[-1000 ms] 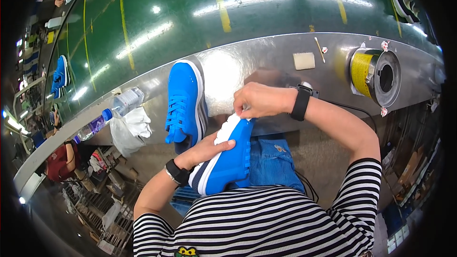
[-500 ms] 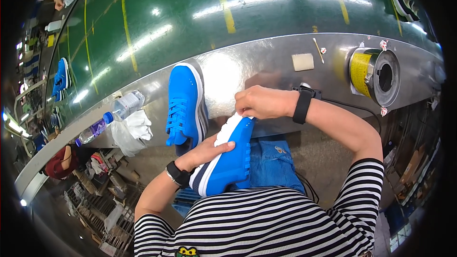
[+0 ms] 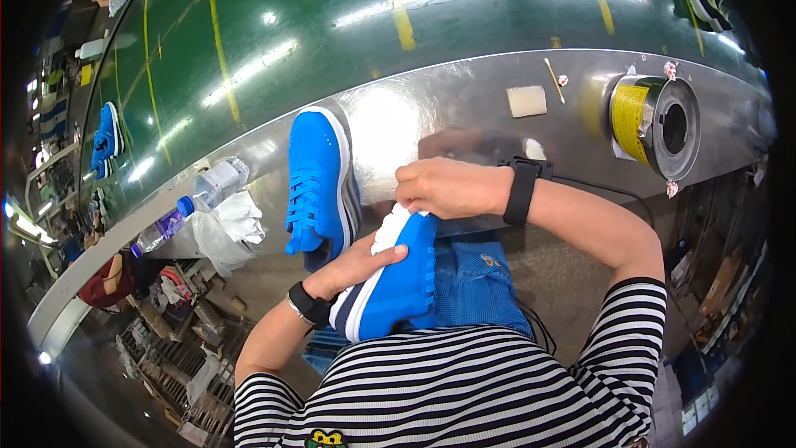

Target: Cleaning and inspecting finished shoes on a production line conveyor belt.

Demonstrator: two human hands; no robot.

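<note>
A blue sneaker with a white sole is tipped against my body, its toe pointing up and away from me. My left hand wraps round its sole and side, thumb lying on the blue upper. At the toe, the fingers of my right hand are pinched together against the sole edge; whatever sits between them, if anything, is hidden. A second blue sneaker, laced, stands on the metal bench left of my hands.
On the metal bench lie a pale block, a cotton swab and a yellow-labelled tin. Plastic bottles and crumpled white plastic are at left. Beyond runs a green conveyor belt carrying other shoes. A cable trails right.
My right hand has shifted slightly left and toward me along the toe. My left hand keeps its hold, and the sneaker has hardly moved.
</note>
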